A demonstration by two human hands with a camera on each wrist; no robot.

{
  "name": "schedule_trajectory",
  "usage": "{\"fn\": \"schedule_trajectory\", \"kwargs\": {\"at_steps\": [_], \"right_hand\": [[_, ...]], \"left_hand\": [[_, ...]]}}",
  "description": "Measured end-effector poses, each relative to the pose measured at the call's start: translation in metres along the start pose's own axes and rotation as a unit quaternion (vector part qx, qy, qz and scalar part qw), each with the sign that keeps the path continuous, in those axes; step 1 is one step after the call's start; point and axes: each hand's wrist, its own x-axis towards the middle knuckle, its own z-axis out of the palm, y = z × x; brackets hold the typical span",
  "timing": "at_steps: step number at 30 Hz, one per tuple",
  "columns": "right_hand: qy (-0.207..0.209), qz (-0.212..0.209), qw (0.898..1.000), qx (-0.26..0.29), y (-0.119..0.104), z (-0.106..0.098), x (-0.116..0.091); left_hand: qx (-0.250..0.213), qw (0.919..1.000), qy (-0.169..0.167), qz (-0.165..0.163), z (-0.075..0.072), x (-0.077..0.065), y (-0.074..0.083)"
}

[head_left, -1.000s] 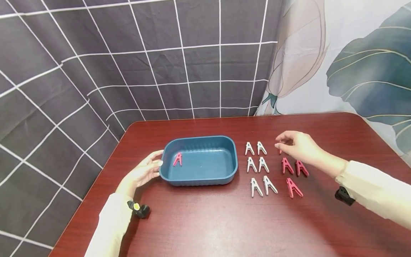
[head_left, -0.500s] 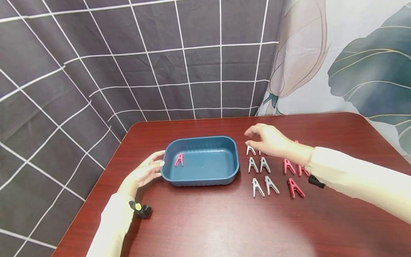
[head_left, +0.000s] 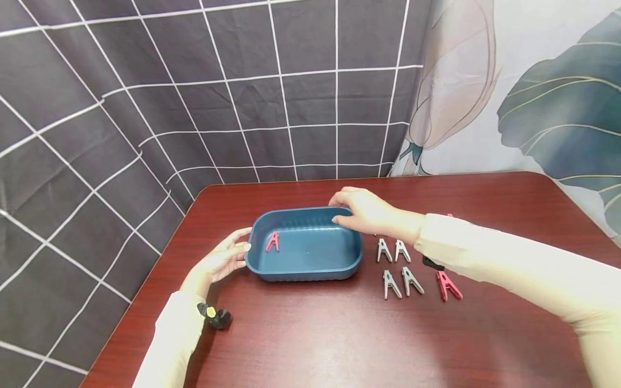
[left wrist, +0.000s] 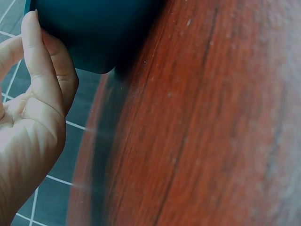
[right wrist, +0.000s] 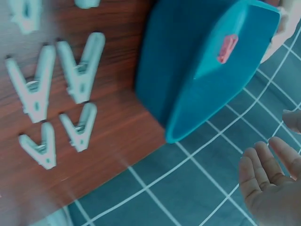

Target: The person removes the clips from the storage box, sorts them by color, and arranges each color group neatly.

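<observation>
A blue plastic tray (head_left: 302,275) stands on the table with one pink clothespin (head_left: 273,241) lying inside, toward its left end. My left hand (head_left: 224,258) holds the tray's left end, thumb at the rim and fingers against the outer wall. Over the tray's back right corner hovers my right hand (head_left: 365,210), thumb apart from loosely bent fingers (right wrist: 257,167). No clothespin shows between them in the right wrist view. White clothespins (head_left: 384,250) lie in rows right of the tray. Beyond them is a pink clothespin (head_left: 448,285); the right forearm hides others.
The red-brown wooden table (head_left: 310,334) meets a dark grid-patterned cloth (head_left: 310,97) behind and to the left. A leaf-printed cloth (head_left: 558,108) hangs at the right back. Black wrist cameras (head_left: 220,318) sit on both wrists.
My right hand has moved left from the pink clothespins, across the white ones, to above the tray's right end. My left hand stays at the tray's left end.
</observation>
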Motion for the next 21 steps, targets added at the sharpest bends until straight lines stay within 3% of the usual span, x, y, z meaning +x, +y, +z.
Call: {"fn": "schedule_trajectory", "kwargs": {"at_steps": [7, 11, 21], "right_hand": [[-0.025, 0.006, 1.0, 0.007, -0.012, 0.009, 0.027], [-0.046, 0.014, 0.999, -0.004, -0.019, 0.014, 0.041], [-0.105, 0.009, 0.994, -0.015, -0.025, 0.036, 0.071]], "left_hand": [[0.024, 0.9996, 0.015, -0.004, -0.002, 0.001, -0.003], [0.015, 0.9996, 0.021, -0.01, -0.001, 0.0, -0.003], [0.004, 0.9997, 0.018, -0.017, 0.014, -0.007, 0.013]]}}
